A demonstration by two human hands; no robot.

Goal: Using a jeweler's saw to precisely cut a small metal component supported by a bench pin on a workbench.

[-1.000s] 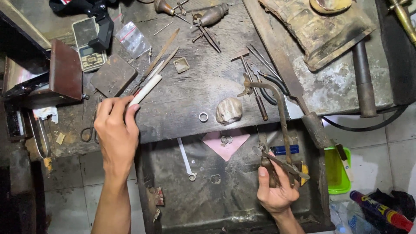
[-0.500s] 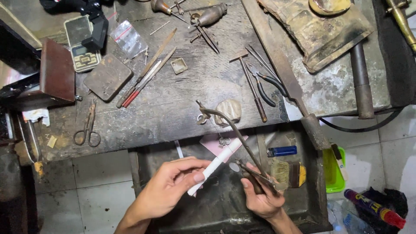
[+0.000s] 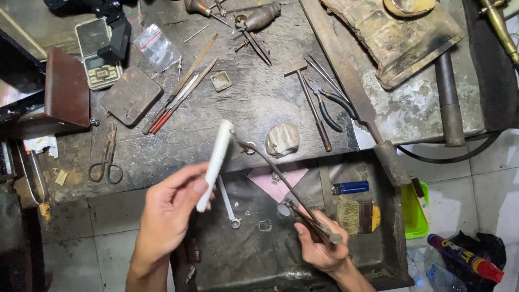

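My left hand (image 3: 167,213) grips a long white stick (image 3: 215,162), tilted with its upper end touching the tip of a long metal tool. That tool is a pair of thin dark tongs (image 3: 281,184), held by their handles in my right hand (image 3: 319,243). A small ring-like piece sits at the tongs' tip (image 3: 240,143), blurred. Both hands hover over an open dark metal drawer (image 3: 378,259) below the workbench edge.
The worn bench (image 3: 243,103) carries scissors (image 3: 107,162), files (image 3: 181,89), a small hammer (image 3: 308,94), pliers (image 3: 330,108), a pocket scale (image 3: 100,62) and a whitish lump (image 3: 282,139). In the drawer lie pink paper (image 3: 273,181), a blue lighter (image 3: 350,187) and a brush (image 3: 359,215).
My left hand took the white stick from the bench, brought it down over the drawer, then raised its end to the tongs' tip. My right hand lowered the tongs.
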